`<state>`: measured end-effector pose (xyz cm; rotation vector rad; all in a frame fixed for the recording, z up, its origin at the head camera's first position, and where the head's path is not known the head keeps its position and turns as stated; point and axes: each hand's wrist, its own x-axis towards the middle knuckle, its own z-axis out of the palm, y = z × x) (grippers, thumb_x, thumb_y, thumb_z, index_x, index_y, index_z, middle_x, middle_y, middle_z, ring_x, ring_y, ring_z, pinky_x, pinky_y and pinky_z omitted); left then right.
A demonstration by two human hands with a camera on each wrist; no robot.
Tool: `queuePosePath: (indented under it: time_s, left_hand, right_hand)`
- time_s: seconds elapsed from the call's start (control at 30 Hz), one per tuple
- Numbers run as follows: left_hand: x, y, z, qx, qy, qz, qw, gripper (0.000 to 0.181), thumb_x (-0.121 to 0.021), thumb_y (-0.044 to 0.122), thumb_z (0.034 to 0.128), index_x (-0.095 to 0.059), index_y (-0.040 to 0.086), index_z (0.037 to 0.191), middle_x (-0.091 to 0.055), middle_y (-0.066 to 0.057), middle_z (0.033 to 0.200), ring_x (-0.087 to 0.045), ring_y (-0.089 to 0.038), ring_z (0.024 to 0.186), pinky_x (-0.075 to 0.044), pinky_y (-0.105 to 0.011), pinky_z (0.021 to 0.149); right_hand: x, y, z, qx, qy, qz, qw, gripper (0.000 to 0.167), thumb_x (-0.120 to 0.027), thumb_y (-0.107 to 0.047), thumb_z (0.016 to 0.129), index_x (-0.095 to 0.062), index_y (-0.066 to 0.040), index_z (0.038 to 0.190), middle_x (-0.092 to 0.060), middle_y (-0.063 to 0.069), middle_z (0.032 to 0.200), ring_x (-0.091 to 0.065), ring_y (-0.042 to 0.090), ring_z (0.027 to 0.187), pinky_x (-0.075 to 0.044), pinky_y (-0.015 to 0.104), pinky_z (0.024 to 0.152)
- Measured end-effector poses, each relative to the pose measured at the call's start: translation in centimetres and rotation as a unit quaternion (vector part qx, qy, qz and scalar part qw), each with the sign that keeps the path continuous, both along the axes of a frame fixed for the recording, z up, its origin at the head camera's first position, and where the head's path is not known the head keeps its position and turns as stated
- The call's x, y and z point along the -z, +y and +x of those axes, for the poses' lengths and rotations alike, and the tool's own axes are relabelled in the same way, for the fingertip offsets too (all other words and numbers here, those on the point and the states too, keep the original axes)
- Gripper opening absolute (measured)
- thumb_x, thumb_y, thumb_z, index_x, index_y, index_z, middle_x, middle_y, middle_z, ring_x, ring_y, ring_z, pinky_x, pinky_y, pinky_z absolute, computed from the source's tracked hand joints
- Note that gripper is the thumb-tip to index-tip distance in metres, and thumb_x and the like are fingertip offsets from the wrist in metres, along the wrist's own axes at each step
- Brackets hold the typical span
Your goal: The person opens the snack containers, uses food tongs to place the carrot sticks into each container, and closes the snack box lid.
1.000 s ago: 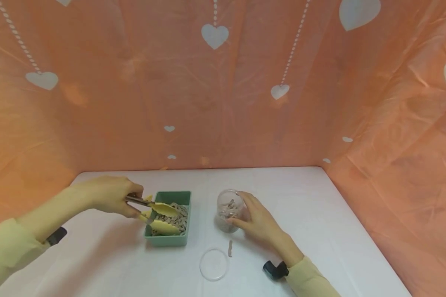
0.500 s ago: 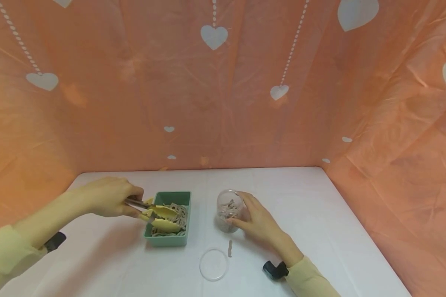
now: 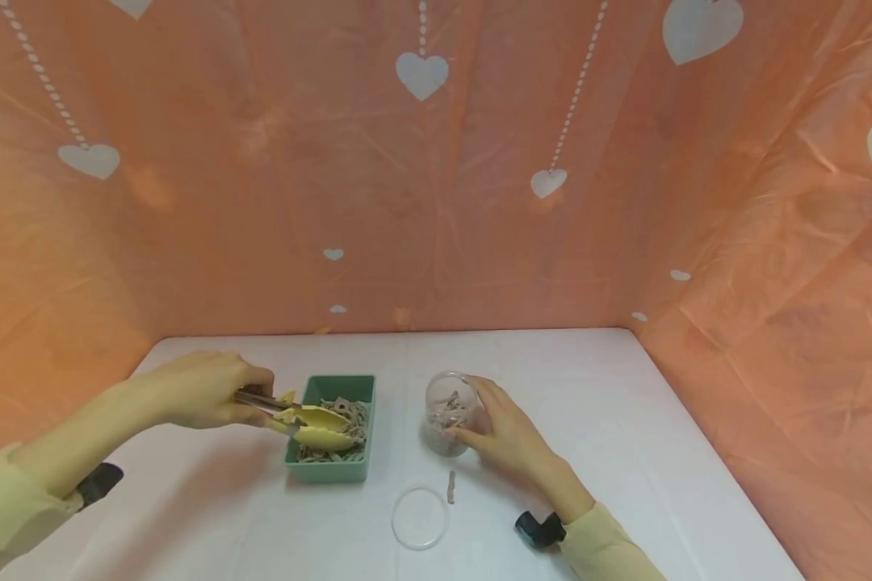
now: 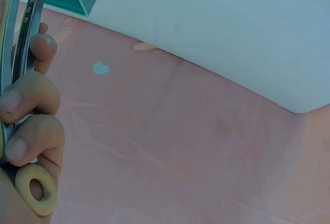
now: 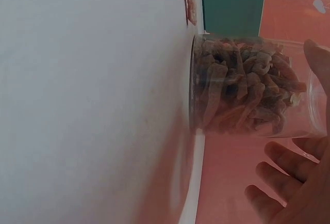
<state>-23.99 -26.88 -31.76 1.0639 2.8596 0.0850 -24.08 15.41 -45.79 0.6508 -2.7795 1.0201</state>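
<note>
My left hand [image 3: 207,390] grips metal tongs [image 4: 28,33] with yellow scalloped tips [image 3: 325,438]. The tips reach into a green rectangular box [image 3: 340,472], among greyish-brown dried strips [image 3: 354,411]. Whether a strip sits between the tips is hard to tell. In the head view, my right hand [image 3: 507,432] holds a clear jar [image 3: 439,391] by its upper side, thumb in front and fingers behind. The jar stands upright on the table. Similar dried strips [image 5: 242,84] fill much of it, as the right wrist view shows.
A round clear lid [image 3: 419,517] lies in front of the jar. One loose strip [image 3: 450,487] lies beside it on the white table [image 3: 596,411]. Orange cloth [image 3: 436,202] printed with hearts stands around the back and sides.
The tongs' tips have come closer together inside the box. My left hand has shifted slightly left. My right hand and the jar have stayed in place.
</note>
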Motion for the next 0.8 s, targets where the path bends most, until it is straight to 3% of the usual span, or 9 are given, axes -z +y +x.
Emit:
queuePosePath:
  time_s: [0.4,0.8]
  left_hand:
    - [-0.2,-0.5,0.5,-0.022,0.0,0.019,0.9996,0.018,-0.081,0.046,0.0874,-0.067,0.036,0.088,-0.052,0.024,0.07,-0.043,0.002,0.062,-0.036,-0.026,0.057]
    - [-0.1,-1.8,0.8,-0.038,0.017,0.049,0.9979,0.018,-0.079,0.048,0.0887,-0.07,0.034,0.094,-0.059,0.027,0.078,-0.045,0.003,0.064,-0.037,-0.026,0.058]
  right_hand:
    - [0.0,0.0,0.1,-0.003,0.011,-0.008,0.9999,0.081,-0.079,-0.05,0.09,-0.044,-0.019,0.156,-0.049,0.003,0.155,-0.044,0.026,0.146,-0.037,0.052,0.116]
    - [0.0,0.0,0.1,-0.001,-0.004,-0.009,1.0,0.081,-0.078,-0.052,0.09,-0.044,-0.022,0.157,-0.047,0.0,0.156,-0.042,0.023,0.147,-0.035,0.051,0.118]
